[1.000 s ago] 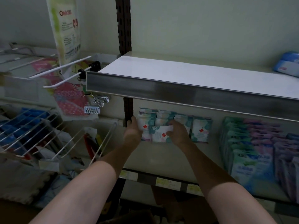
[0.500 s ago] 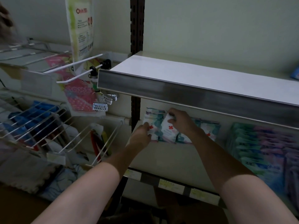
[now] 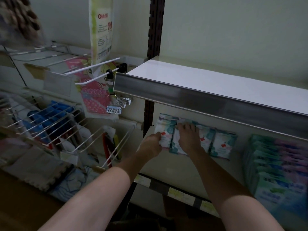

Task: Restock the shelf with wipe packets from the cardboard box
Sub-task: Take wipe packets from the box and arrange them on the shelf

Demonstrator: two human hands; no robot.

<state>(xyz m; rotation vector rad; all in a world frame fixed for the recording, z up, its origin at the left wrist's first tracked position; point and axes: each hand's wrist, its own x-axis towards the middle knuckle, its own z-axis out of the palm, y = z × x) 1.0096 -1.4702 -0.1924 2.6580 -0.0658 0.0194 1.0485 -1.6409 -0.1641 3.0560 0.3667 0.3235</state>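
Note:
Several white-and-teal wipe packets with red crosses (image 3: 221, 144) stand in a row on the lower shelf (image 3: 183, 170), under the upper shelf's metal lip. My left hand (image 3: 150, 145) pinches the leftmost packet (image 3: 164, 130) at its lower left edge. My right hand (image 3: 188, 139) lies over the packet beside it (image 3: 175, 144), fingers spread against the top of the row. The cardboard box is not in view.
The upper white shelf (image 3: 216, 80) juts out above the hands. Stacked teal and pink packs (image 3: 276, 165) fill the lower shelf's right side. A wire basket rack (image 3: 55, 124) with goods and white hanging hooks (image 3: 95, 69) stands to the left. Price labels (image 3: 180, 194) line the shelf edge.
The camera view shifted left. My right hand moved from the packets' tops to lie over the second packet. My left hand stays at the leftmost packet.

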